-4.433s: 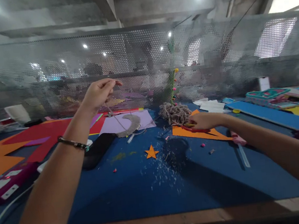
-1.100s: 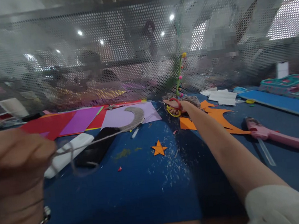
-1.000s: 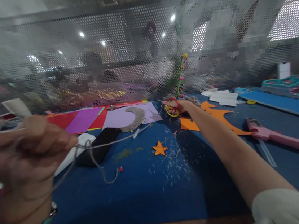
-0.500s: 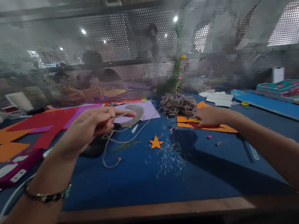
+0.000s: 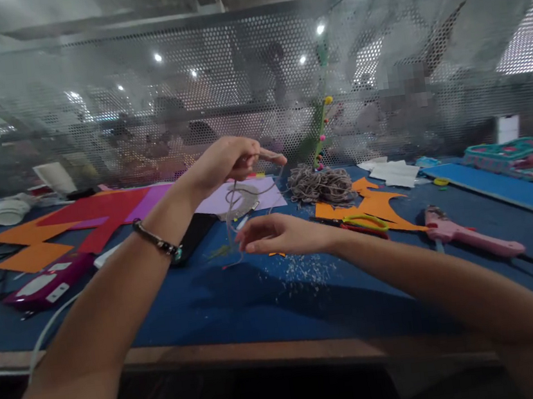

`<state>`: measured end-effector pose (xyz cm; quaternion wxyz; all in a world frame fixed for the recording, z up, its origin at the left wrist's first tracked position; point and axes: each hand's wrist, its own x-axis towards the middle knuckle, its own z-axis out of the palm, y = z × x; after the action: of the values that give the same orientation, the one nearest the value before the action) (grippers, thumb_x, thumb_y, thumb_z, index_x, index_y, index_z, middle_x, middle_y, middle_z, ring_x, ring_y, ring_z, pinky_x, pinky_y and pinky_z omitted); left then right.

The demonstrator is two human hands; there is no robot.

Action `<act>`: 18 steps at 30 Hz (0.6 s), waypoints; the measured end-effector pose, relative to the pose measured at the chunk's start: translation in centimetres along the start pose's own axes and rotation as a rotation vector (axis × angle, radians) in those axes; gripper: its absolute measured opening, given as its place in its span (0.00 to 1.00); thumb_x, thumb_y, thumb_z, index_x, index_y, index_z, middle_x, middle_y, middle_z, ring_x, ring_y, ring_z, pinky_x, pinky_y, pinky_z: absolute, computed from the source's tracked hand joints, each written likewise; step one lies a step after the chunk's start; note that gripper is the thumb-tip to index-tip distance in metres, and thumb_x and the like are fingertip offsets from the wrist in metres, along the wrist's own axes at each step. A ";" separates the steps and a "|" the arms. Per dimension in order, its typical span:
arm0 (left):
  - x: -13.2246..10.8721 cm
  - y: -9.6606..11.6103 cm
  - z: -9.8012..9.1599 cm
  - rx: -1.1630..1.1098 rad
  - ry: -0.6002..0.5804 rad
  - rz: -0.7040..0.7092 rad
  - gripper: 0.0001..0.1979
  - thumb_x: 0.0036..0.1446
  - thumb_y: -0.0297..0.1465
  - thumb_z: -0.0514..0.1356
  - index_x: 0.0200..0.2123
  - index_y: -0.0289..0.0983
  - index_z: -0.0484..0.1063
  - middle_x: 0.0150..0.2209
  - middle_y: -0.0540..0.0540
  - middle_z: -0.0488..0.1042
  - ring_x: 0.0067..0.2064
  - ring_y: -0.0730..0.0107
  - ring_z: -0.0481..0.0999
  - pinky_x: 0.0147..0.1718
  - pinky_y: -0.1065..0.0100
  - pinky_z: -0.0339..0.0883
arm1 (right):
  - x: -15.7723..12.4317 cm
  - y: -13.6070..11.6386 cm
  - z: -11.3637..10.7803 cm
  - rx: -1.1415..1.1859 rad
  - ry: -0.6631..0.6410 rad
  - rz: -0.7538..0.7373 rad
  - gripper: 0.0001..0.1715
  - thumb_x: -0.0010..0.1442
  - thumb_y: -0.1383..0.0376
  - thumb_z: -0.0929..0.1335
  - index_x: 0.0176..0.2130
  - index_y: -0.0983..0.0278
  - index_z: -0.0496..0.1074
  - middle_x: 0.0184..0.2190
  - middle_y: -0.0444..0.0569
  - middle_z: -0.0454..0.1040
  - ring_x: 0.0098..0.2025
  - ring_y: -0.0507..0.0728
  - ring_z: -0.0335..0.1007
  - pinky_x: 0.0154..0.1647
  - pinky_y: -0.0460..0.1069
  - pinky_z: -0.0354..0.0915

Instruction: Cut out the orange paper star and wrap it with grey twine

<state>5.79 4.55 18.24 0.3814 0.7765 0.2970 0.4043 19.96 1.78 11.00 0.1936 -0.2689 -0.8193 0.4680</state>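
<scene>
My left hand point(image 5: 242, 157) is raised over the table, closed on a strand of grey yarn point(image 5: 229, 220), its index finger stretched forward with yarn over it. Loops of the strand hang below. Just beneath, my right hand point(image 5: 280, 233) is curved with thumb and fingers apart, fingertips close to the hanging yarn; whether they touch it I cannot tell. Red-and-yellow scissors point(image 5: 366, 223) lie on orange paper point(image 5: 378, 202) beside my right wrist. A ball of grey yarn point(image 5: 320, 185) sits farther back. My right hand mostly hides an orange star point(image 5: 277, 254).
At right lie a pink glue gun point(image 5: 470, 236) with its cord and a blue board point(image 5: 498, 187). Red paper point(image 5: 98, 213), orange sheets and a purple power strip point(image 5: 50, 282) are at left. Behind stands a perforated metal screen point(image 5: 243, 92). White scraps point(image 5: 309, 272) litter the blue tabletop.
My right hand has let go of the scissors and moved left to the hanging yarn. My left hand has moved right and up with the strand. The glue gun has become visible.
</scene>
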 end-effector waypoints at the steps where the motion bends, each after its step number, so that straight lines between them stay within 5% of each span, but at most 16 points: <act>1: 0.4 -0.3 -0.5 -0.046 0.000 0.002 0.12 0.46 0.23 0.46 0.13 0.34 0.51 0.32 0.44 0.76 0.12 0.91 0.43 0.13 0.76 0.38 | 0.2 0.0 0.1 0.009 0.011 0.023 0.03 0.55 0.70 0.63 0.31 0.67 0.66 0.27 0.44 0.70 0.30 0.46 0.67 0.36 0.43 0.64; 4: 1.7 -1.4 -2.2 -0.199 0.029 -0.039 0.11 0.47 0.23 0.44 0.14 0.34 0.51 0.33 0.44 0.76 0.12 0.91 0.43 0.13 0.76 0.35 | 0.6 0.7 -0.8 -0.019 0.117 0.076 0.09 0.57 0.69 0.61 0.26 0.66 0.62 0.22 0.41 0.66 0.25 0.45 0.64 0.33 0.43 0.64; 6: 2.4 -2.0 -3.1 -0.302 0.063 -0.063 0.11 0.48 0.24 0.43 0.15 0.35 0.50 0.34 0.44 0.76 0.11 0.90 0.43 0.13 0.76 0.37 | 1.3 1.5 -1.4 -0.059 0.222 0.103 0.05 0.57 0.66 0.63 0.30 0.66 0.63 0.27 0.43 0.68 0.27 0.46 0.64 0.34 0.44 0.63; 9: 3.4 -2.5 -3.8 -0.444 0.079 -0.025 0.11 0.48 0.25 0.41 0.15 0.35 0.48 0.36 0.45 0.75 0.12 0.89 0.43 0.14 0.76 0.41 | 3.4 3.1 -1.6 -0.155 0.327 0.154 0.16 0.49 0.62 0.69 0.37 0.68 0.65 0.32 0.47 0.69 0.30 0.49 0.64 0.32 0.45 0.62; 14: 4.5 -2.7 -4.2 -0.580 0.063 0.028 0.11 0.47 0.26 0.44 0.15 0.36 0.47 0.38 0.46 0.76 0.13 0.87 0.41 0.13 0.75 0.43 | 7.3 5.0 -0.9 -0.225 0.341 0.164 0.09 0.49 0.66 0.69 0.32 0.70 0.69 0.26 0.46 0.70 0.27 0.49 0.63 0.30 0.44 0.60; 18: 5.1 -3.2 -5.5 -0.585 0.137 -0.034 0.11 0.48 0.26 0.43 0.15 0.36 0.48 0.35 0.48 0.76 0.12 0.86 0.39 0.13 0.75 0.43 | 7.2 4.8 -1.9 -0.190 0.299 0.142 0.06 0.53 0.70 0.65 0.25 0.69 0.69 0.19 0.42 0.68 0.20 0.46 0.60 0.25 0.43 0.59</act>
<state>3.11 12.13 19.78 0.5749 0.5994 0.2059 0.5175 16.66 9.48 8.23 0.2536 -0.4096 -0.8008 0.3558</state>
